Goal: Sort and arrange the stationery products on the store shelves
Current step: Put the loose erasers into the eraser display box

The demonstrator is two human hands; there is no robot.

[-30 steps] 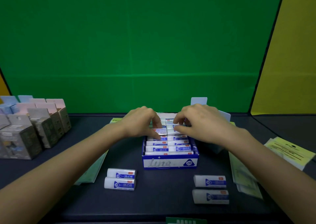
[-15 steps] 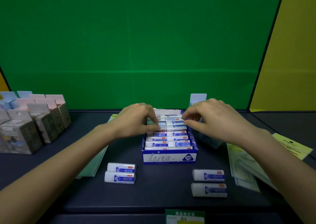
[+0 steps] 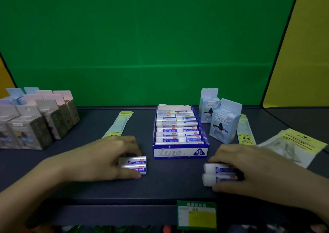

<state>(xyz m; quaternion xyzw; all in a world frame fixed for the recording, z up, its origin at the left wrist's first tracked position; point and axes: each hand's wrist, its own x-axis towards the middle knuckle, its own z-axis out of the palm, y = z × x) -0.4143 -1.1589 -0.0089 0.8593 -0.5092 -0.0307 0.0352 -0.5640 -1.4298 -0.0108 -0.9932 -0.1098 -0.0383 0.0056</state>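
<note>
Head view looks down on a dark shelf [image 3: 169, 183] backed by a green panel [image 3: 142, 37], with a yellow panel [image 3: 302, 54] at the right. At the middle stands an open blue display box [image 3: 179, 152] marked 2B on its front, filled with white erasers [image 3: 176, 126] in blue-printed sleeves laid in 2 columns. The left hand [image 3: 99, 159] lies on the shelf just left of the box, fingers curled over a pair of 2 loose erasers [image 3: 135, 165] lying side by side, thumb at the near side and fingertips at the far side, so it grips them. The right hand [image 3: 254, 168] lies just right of the box, its fingers closed in the same way around another pair of 2 erasers [image 3: 217, 175], whose white ends stick out toward the middle. Both pairs rest on the shelf surface, near the front edge. Behind the right hand, 2 light blue cartons [image 3: 222, 124] stand upright just beside the box, one behind the other. A long narrow green packet [image 3: 119, 124] lies flat behind the left hand, and a similar one [image 3: 244, 129] lies right of the cartons. Flat clear packets with yellow headers [image 3: 293, 143] lie at the far right. At the far left, rows of grey, pink and blue cartons [image 3: 35, 118] stand together. A green and yellow price tag [image 3: 197, 215] is fixed to the shelf's front edge.
</note>
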